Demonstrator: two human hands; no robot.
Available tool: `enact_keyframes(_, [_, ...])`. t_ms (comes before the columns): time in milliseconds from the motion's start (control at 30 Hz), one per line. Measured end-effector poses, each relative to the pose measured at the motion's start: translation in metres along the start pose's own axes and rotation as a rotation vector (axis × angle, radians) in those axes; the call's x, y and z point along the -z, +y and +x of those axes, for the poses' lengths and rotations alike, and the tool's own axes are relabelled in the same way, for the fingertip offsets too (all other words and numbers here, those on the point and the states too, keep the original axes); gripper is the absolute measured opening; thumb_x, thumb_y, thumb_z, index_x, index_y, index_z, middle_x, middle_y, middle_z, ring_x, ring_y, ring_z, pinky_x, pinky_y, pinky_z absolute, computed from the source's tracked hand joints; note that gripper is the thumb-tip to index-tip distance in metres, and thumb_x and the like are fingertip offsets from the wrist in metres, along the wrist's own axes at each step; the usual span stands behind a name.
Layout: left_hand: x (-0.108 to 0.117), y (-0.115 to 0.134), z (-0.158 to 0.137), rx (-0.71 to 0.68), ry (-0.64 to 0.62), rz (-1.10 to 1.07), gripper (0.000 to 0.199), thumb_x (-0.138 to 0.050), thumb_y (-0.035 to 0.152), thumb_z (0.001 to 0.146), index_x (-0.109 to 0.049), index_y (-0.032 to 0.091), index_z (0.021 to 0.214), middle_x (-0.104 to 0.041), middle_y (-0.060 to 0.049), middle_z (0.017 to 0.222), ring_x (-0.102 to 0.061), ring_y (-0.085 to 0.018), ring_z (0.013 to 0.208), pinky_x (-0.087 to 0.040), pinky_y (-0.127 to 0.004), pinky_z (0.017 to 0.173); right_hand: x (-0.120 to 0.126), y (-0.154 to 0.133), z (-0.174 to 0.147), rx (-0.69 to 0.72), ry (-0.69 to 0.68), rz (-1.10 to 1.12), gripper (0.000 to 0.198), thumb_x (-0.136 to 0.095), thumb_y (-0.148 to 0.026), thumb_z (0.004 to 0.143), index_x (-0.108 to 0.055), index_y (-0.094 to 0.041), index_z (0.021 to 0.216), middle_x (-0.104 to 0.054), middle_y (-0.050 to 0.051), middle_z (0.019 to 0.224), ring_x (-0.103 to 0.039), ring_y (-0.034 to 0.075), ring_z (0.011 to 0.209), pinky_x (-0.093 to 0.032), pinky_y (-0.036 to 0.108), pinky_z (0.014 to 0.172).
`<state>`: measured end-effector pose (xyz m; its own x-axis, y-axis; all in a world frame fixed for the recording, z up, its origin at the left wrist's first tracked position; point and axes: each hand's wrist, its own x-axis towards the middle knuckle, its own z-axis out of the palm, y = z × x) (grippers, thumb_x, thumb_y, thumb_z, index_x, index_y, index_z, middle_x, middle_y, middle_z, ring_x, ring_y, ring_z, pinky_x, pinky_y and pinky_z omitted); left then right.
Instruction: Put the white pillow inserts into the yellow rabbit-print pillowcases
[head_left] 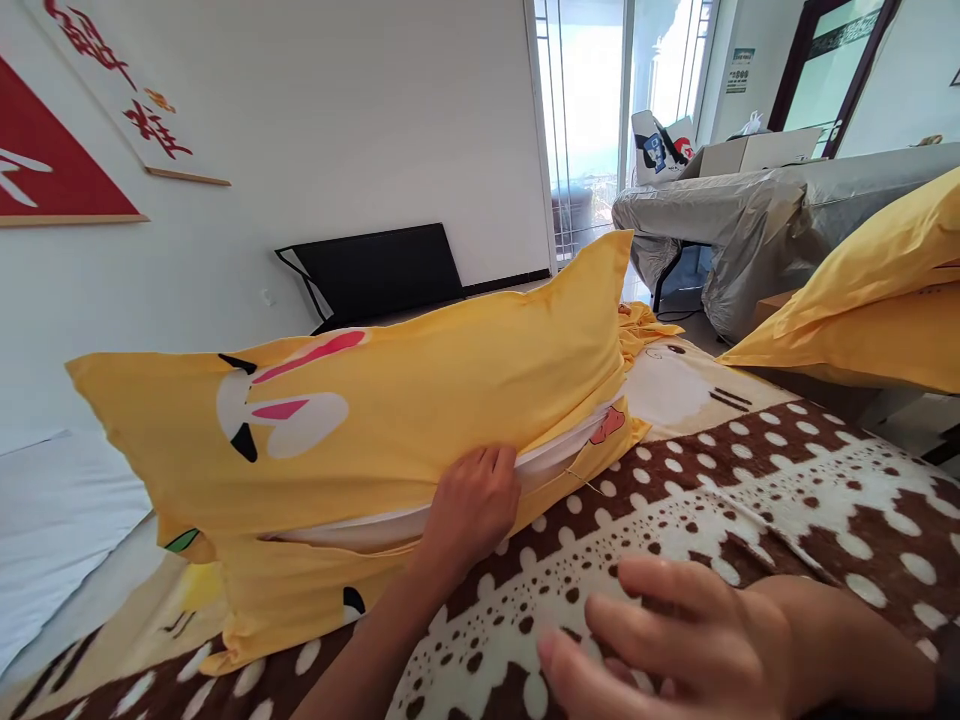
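Note:
A yellow pillowcase [480, 370] with cartoon animal faces stands on its long side across the bed, filled out by a pillow. Through the long slit in its lower part a strip of the white pillow [360, 527] shows. My left hand [476, 500] is closed at the middle of this slit, gripping the pillowcase edge; its fingertips are hidden in the fabric. Nearer to me and to the right, my right hand [690, 640] is in the air above the blanket, slightly blurred, fingers apart and holding nothing.
The bed has a brown and white spotted blanket [675, 540]. A white pillow [64, 520] lies at the left, and another yellow pillow [870, 310] rises at the right. Behind are a black folded panel [375, 270] and a plastic-covered table [720, 210] bearing boxes.

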<state>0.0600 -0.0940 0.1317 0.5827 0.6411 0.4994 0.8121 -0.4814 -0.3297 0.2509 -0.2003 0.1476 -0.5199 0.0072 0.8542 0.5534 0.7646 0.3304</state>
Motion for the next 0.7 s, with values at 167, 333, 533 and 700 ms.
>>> enact_keyframes(167, [0.007,0.002,-0.004,-0.019,0.035,-0.139,0.013,-0.041,0.017,0.085,-0.047,0.02,0.074,-0.056,0.001,0.059,-0.053,-0.016,0.054,-0.032,-0.029,0.053,-0.05,0.047,-0.016,-0.204,-0.157,-0.199,0.046,-0.049,-0.017,0.082,-0.052,-0.021,0.127,-0.06,0.01,0.115,-0.053,0.022,0.107,-0.04,0.041,0.09])
enact_keyframes(333, [0.011,0.006,-0.011,-0.182,0.22,-0.096,0.016,-0.043,0.015,0.084,-0.045,0.02,0.069,-0.05,0.002,0.058,-0.048,-0.014,0.054,-0.034,-0.029,0.054,-0.093,0.114,-0.061,-0.327,-0.049,-0.332,0.038,-0.036,-0.018,0.087,-0.053,-0.013,0.121,-0.062,0.016,0.106,-0.054,0.025,0.1,-0.04,0.039,0.083])
enact_keyframes(533, [0.004,-0.074,-0.047,-0.074,0.317,0.266,0.024,-0.053,0.013,0.077,-0.053,0.017,0.101,-0.062,-0.01,0.09,-0.056,-0.024,0.083,-0.043,-0.037,0.076,-0.098,0.138,-0.089,-0.389,0.196,-0.121,0.028,-0.039,-0.038,0.09,-0.053,-0.017,0.103,-0.059,0.013,0.09,-0.055,0.025,0.088,-0.045,0.04,0.078])
enact_keyframes(700, [-0.017,-0.151,-0.101,0.159,0.405,0.329,0.041,-0.041,0.001,0.068,-0.054,0.018,0.104,-0.062,-0.01,0.093,-0.059,-0.024,0.086,-0.046,-0.035,0.079,-0.137,0.138,-0.099,-0.497,-0.052,-0.069,0.019,-0.033,-0.019,0.08,-0.051,-0.019,0.084,-0.054,0.007,0.072,-0.051,0.021,0.07,-0.041,0.034,0.065])
